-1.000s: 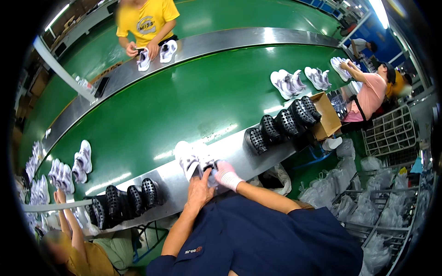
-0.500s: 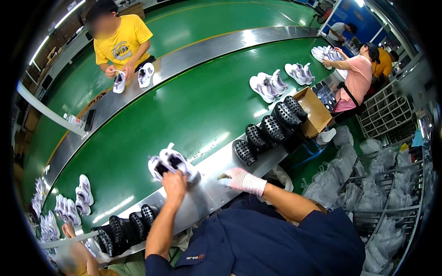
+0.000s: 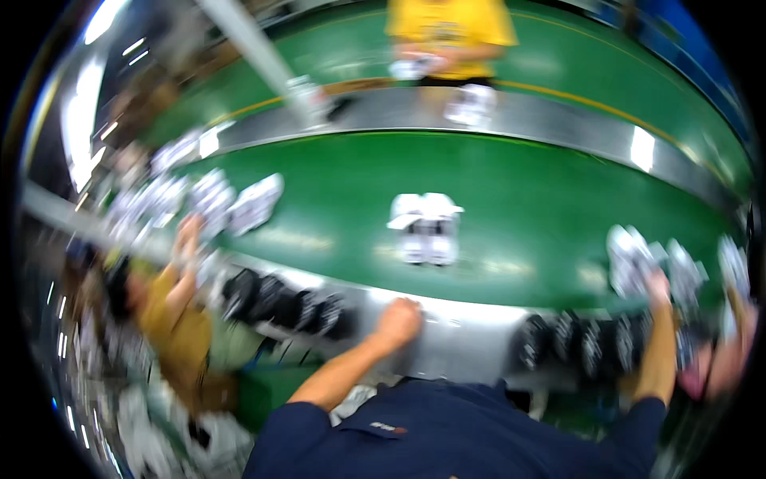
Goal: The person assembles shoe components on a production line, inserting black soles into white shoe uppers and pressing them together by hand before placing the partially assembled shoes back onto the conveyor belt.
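My left hand (image 3: 399, 322) is over the metal ledge (image 3: 459, 335) at the belt's near edge, fingers curled in, nothing visible in them. Beyond it, apart from it, a pair of white sneakers (image 3: 424, 231) stands on the green belt (image 3: 519, 215). At the right, my right arm stretches forward and my right hand (image 3: 658, 286) is at a group of white sneakers (image 3: 629, 259). Its fingers are smeared by motion, so I cannot make out whether they grip a shoe. Beside that forearm, black perforated shoe-shaped forms (image 3: 590, 343) stand in a row.
More black forms (image 3: 307, 307) line the ledge at the left. A co-worker in dark yellow (image 3: 179, 319) reaches toward white sneakers (image 3: 211, 199) there. Across the belt, a person in a yellow shirt (image 3: 451, 28) handles a white shoe. Another person's arm (image 3: 738, 319) shows at the far right.
My view has swung left and is blurred. My left hand has come away from the sneaker pair, now farther out on the belt. My right hand has reached out to the sneakers at the right.
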The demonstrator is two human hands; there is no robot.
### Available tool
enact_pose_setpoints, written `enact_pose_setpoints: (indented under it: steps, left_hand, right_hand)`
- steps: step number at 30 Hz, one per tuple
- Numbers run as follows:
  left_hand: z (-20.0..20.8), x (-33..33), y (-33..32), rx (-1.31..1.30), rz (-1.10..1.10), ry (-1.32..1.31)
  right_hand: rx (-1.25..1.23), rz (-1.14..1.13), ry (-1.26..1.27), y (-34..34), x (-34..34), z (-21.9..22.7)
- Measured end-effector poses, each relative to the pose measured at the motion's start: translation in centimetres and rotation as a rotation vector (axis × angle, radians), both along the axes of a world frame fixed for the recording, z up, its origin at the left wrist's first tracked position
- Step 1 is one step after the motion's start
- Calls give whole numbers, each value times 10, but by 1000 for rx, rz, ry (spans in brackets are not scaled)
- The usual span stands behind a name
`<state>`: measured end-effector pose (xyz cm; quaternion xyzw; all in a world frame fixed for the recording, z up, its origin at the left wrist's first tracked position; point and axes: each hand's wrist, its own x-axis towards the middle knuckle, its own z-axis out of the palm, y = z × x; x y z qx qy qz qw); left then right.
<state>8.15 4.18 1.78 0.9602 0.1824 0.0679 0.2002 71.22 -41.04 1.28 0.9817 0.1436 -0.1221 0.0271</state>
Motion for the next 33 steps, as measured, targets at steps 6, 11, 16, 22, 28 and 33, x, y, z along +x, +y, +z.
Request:
enact_pose_setpoints:
  steps: [6,11,16,22,28,33]
  left_hand:
    - [-20,-93,-78,-138,469,411]
    - [-15,-78,-115,-152,550,571]
    - [-23,-60,-108,-185,585,571]
    - [-22,-63,-105,-183,566,556]
    - [-36,-70,-107,-173,572,552]
    - [-24,-72,-113,-216,590,602]
  right_hand:
    - [-200,223,70,-66,119,-123]
    - [164,-262,96,-42,113,-120]
    - [144,-234,84,-9,112,-103]
    - [142,-162,92,22,112,-102]
    - [154,-76,102,42,116,-106]
    - [190,58,135,75,125,-115]
